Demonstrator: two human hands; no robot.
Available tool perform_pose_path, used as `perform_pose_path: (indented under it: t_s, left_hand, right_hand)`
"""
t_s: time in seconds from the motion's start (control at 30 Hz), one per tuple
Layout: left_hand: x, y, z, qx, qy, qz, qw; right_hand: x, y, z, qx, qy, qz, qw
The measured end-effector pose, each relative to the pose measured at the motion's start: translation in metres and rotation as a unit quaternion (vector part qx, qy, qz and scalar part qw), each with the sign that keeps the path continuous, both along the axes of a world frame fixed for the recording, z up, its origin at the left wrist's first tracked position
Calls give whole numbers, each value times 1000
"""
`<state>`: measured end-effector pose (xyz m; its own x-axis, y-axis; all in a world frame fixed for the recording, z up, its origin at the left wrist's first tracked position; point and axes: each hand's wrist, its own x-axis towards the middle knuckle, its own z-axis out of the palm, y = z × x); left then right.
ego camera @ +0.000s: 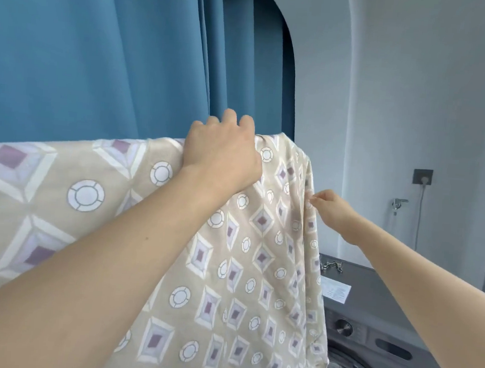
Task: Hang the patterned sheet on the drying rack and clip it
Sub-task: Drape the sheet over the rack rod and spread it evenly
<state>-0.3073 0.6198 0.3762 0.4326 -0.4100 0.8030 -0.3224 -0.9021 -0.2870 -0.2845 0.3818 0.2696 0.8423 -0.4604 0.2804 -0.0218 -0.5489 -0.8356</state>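
Here two hands [223, 150] [331, 207] grip one sheet [228, 270] (patterned).

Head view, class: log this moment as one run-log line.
left hand: grips top fold | right hand: pinches side edge | beige diamond-patterned cotton sheet: draped, unclipped
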Motion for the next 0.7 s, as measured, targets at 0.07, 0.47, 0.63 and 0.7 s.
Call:
perform_pose_path:
  t_s: [0.07,0.47,0.63,0.7]
  left_hand:
    - [6,-9,1,15,-11,19,1000]
    - [78,-126,-41,103,-40,4,994]
    - [106,-171,-57,178,-28,84,980]
    - [117,-185,-74,212,-21,111,971]
  right_hand:
    - [6,-17,-5,24,24,-4,999]
    - [74,-87,-50,48,128,82,987]
    - [123,-105,-73,-24,173,187,967]
    - [135,-117,-80,-94,215,155,960]
